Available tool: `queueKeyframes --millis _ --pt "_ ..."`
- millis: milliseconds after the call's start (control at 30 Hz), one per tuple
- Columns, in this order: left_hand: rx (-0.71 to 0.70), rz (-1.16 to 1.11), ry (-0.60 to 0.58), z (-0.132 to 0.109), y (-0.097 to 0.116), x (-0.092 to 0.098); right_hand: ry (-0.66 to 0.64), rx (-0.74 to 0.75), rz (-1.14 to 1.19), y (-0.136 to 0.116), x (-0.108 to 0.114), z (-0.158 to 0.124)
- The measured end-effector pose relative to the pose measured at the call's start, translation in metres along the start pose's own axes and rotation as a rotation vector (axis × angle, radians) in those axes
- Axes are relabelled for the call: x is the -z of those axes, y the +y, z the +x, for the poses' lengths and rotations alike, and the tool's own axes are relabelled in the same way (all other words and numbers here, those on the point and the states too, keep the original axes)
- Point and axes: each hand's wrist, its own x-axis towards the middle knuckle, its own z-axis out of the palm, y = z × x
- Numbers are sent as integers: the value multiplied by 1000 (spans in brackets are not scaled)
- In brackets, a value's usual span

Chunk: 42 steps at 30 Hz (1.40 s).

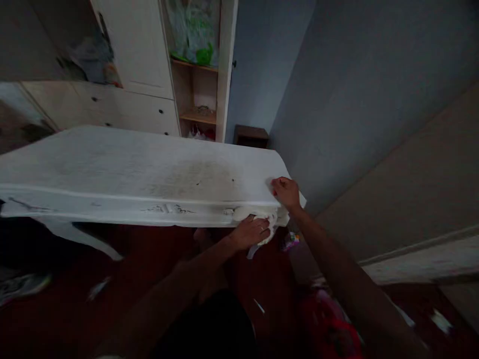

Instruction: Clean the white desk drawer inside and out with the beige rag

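A white table (123, 159) with a worn, greyish patch on its top and carved trim along its front edge stretches across the view. At its near right corner, my left hand (251, 232) is closed around the upper part of a curved, carved white leg (270, 233), a ring on one finger. Whether a small item lies under that palm is hidden. My right hand (286, 192) is at the right end of the tabletop, fingers curled and pressed together; anything between them is too small to make out. Two dark specks show on the worn patch.
Behind the table stands a white cabinet (138, 55) with drawers and open shelves (200, 117) of bagged items. A grey-blue wall (348, 89) runs close along the right. On the dark red floor lie a small white stick (259, 306) and a red bundle (337, 329).
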Motion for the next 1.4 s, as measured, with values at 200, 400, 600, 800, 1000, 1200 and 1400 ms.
queueKeyframes --millis 200,400,600,800,1000,1200,1400 --pt "320 37 10 -41 3 35 25 -21 -2 -3 -1 -3" --pt "532 -20 41 -62 14 60 31 -42 21 -6 0 -3" --pt "1021 30 81 -122 -12 81 43 -31 -3 -8 0 -4" --pt "1251 44 173 -176 -46 104 43 -30 -55 -6 -1 -4" --pt "1208 -262 243 -136 -19 82 53 -27 -103 -10 -2 -5" --pt "1207 -614 354 -60 39 44 57 -21 -105 -12 -2 -6" --pt "828 -704 327 7 62 30 79 -21 -110 -13 -3 -6"
